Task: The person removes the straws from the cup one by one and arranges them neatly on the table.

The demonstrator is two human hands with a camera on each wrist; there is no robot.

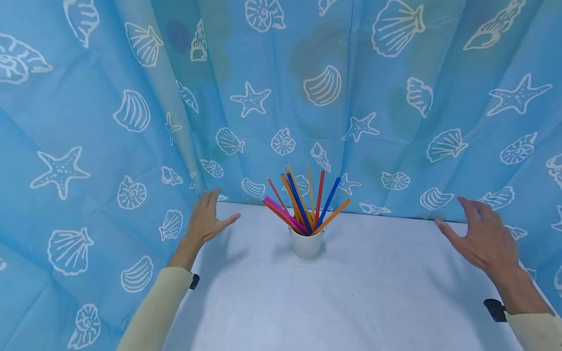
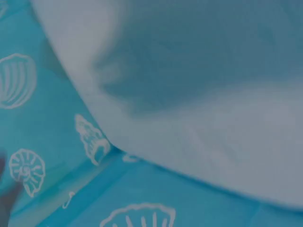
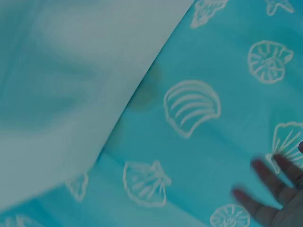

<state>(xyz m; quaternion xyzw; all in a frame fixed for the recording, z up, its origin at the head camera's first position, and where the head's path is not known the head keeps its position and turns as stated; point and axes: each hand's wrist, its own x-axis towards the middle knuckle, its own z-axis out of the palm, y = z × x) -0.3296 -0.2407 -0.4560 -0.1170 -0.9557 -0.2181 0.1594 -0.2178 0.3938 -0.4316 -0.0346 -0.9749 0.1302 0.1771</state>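
as the head view shows, the left hand (image 1: 205, 219) and right hand (image 1: 487, 239) hover spread and empty, either side of slender coloured sticks (image 1: 299, 204) in a round white cup (image 1: 306, 248) on a white table (image 1: 351, 297), before a creased, shell-printed blue curtain (image 1: 285, 63). left wrist: a soft shadow (image 2: 189, 56). right wrist: blurred fingers (image 3: 273, 182).

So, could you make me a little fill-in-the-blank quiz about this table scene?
1. The sticks stand in a cup whose colour is ____.
2. The background colour of the curtain behind the table is ____.
3. In the head view, the cup appears ____ the left hand and the right hand.
4. Both hands hold ____.

Missing words: white; blue; between; nothing.
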